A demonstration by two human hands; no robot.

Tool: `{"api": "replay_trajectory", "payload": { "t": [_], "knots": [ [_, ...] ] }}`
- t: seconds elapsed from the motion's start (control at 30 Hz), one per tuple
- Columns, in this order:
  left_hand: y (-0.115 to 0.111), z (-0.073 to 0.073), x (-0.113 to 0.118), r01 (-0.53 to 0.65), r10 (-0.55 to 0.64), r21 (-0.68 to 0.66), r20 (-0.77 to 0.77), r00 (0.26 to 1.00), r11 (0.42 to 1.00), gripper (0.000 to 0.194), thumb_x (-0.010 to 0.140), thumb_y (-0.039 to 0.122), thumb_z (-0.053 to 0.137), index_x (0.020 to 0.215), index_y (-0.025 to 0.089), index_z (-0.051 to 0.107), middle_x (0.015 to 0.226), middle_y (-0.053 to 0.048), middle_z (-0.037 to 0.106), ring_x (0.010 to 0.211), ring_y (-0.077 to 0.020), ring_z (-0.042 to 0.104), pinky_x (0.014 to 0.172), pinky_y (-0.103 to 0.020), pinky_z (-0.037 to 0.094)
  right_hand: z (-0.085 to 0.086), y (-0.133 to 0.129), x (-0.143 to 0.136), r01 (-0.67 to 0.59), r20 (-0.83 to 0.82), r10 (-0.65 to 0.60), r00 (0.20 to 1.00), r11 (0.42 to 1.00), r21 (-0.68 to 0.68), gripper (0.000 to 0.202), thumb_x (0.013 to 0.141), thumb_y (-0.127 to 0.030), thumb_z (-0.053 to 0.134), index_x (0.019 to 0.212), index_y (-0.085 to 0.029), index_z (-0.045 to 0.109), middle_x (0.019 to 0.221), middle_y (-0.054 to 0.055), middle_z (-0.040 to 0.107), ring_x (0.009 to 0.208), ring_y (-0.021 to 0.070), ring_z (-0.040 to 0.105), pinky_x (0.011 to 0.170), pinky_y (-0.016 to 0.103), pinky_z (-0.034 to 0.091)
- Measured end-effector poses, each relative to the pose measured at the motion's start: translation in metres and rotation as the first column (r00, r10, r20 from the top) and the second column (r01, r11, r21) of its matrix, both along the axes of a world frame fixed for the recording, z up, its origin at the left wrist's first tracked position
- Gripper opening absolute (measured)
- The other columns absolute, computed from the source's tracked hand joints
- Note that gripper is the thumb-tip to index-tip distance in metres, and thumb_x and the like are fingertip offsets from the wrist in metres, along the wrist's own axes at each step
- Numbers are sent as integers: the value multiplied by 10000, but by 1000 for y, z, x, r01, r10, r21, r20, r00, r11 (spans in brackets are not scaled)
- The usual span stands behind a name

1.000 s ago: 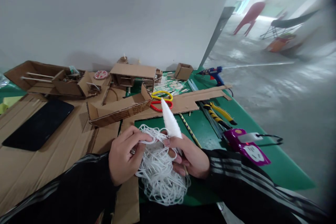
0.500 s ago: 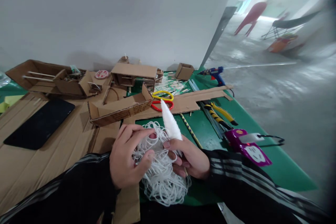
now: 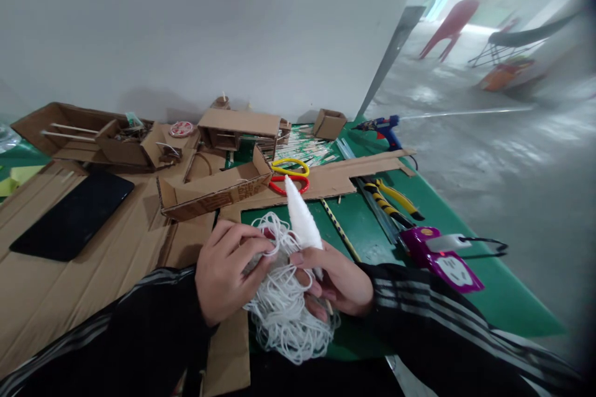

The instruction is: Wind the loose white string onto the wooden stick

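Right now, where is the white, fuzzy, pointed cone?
Near the head view's centre, the white fuzzy cone is in the right hand, beside the tangled white cord.

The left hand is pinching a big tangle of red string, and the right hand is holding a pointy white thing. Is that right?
Not quite: the string isn't red. The head view shows that the left hand is pinching a big tangle of white string, and the right hand is holding a pointy white thing.

White cone point(image 3: 300, 217) partly hidden behind the right hand point(image 3: 342, 276), red chair point(image 3: 452, 20) at upper right blurred.
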State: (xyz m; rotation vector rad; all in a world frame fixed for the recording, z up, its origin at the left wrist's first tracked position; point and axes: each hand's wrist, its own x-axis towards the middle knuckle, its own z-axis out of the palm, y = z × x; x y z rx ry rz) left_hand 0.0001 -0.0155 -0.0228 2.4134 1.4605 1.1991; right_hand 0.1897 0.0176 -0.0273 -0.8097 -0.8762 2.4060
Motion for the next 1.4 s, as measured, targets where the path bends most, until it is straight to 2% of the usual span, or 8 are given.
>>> {"api": "replay_trajectory", "payload": {
  "t": [0.13,0.27,0.43,0.7,0.9,1.03,1.23,1.4],
  "knots": [
    [-6,1,6,101,-11,-372,236,972,923,55,849,216,568,870,171,591,815,-38,649,757,-170,582,702,-282,437,1,0,-1,8,-11,-8,1000,1000,4,154,744,-247,594,646,-145,534,381,-98,450,240,22,207,267,171,423],
    [-6,-2,8,258,105,-671,450,887,695,186,889,251,482,956,159,629,837,-39,668,781,-174,605,704,-264,456,1,1,-1,3,-39,-3,999,1000,4,103,752,-231,585,710,-142,555,396,-89,492,235,23,212,270,182,428],
    [1,-10,7,414,200,-696,620,758,587,231,878,235,479,910,144,689,748,-16,644,681,-135,577,650,-225,458,-1,0,-1,-4,-69,4,998,1000,3,150,757,-221,577,641,-134,538,395,-70,507,235,19,233,272,161,394],
    [6,-8,10,643,241,-655,750,615,398,329,680,299,780,924,106,671,609,5,610,508,-87,497,490,-184,399,-4,0,-1,-47,-48,49,998,998,41,154,749,-246,600,682,-108,589,431,-39,559,238,11,249,231,121,283],
    [2,1,16,711,210,-566,821,531,417,284,653,232,807,861,110,659,664,-6,612,650,-136,567,636,-237,469,-3,0,-1,-101,-68,104,992,993,54,161,753,-274,646,775,-128,583,583,-29,610,297,7,275,251,137,350],
    [-2,-7,20,656,212,-547,827,521,520,285,678,200,785,919,119,657,678,11,588,577,-98,517,557,-204,444,-5,-3,-2,-118,-75,122,990,992,52,222,766,-304,677,867,-143,561,671,-18,629,331,10,316,276,148,392],
    [-4,-7,23,584,312,-581,807,501,567,259,701,229,768,912,114,670,629,22,585,467,-71,481,452,-181,394,-4,-3,-3,-128,-85,137,987,986,102,228,799,-308,669,917,-154,550,736,-8,640,346,2,322,306,152,425],
    [-2,-4,16,662,345,-486,873,343,571,309,767,244,722,1064,175,671,718,-6,655,586,-95,551,609,-208,463,4,5,4,-73,-44,80,996,988,138,219,834,-326,631,962,-158,573,630,-48,569,336,17,304,304,172,439]
  ]
}}
